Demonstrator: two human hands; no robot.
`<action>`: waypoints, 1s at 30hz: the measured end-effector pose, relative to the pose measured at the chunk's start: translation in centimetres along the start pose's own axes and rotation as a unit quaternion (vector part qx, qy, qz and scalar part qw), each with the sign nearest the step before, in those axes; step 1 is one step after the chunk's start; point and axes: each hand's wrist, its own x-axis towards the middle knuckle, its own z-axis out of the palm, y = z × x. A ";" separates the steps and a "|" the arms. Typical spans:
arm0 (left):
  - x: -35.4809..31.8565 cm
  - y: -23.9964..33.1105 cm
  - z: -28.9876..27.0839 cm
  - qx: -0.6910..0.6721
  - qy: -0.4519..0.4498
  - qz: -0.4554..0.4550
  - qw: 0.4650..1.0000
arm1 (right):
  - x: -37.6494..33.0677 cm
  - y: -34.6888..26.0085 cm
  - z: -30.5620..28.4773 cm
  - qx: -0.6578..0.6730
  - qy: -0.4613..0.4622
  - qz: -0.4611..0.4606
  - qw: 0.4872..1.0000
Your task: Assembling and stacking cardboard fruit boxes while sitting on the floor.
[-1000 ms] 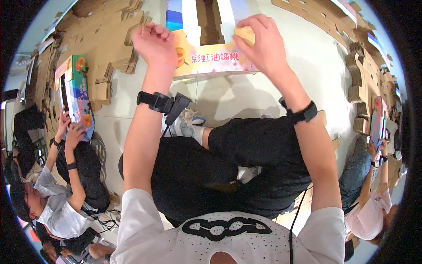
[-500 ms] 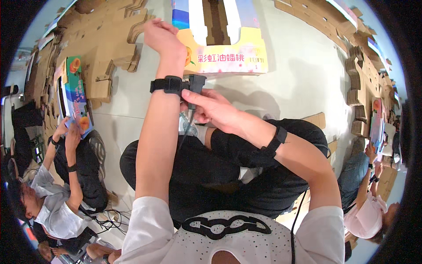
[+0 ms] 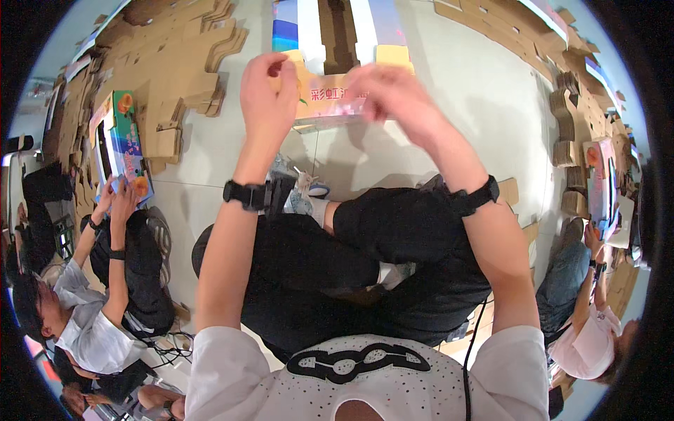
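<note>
A colourful printed cardboard box sits on the floor in front of me, with a yellow and pink front panel and a long opening in its top. My left hand is at its front left corner, fingers loosely curled and thumb apart from them. Nothing shows in that hand; whether it touches the cardboard I cannot tell. Over the right part of the front panel is my right hand, its fingers smeared by motion. Black straps with small devices circle both wrists, the left wrist device and the right wrist device.
Stacks of flat brown cardboard lie at the far left, and more cardboard pieces at the right. One person on the left handles a similar box; another person on the right has one too. My crossed legs are below my hands.
My right hand has let go of the left wrist device and moved up and right to the box front. My left hand has lowered slightly toward the box's left corner, its forearm turning.
</note>
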 end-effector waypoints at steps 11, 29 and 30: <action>-2.1 -2.3 1.0 -0.261 -0.024 -0.339 0.904 | 3.0 3.7 -3.8 -0.540 0.118 -0.366 0.748; -0.6 -3.8 -2.6 -0.141 -0.161 -0.421 0.881 | 0.9 4.1 2.8 -0.638 0.048 -0.249 0.727; -0.4 -3.3 -2.5 -0.154 -0.147 -0.411 0.886 | 1.0 3.9 2.4 -0.638 0.048 -0.247 0.728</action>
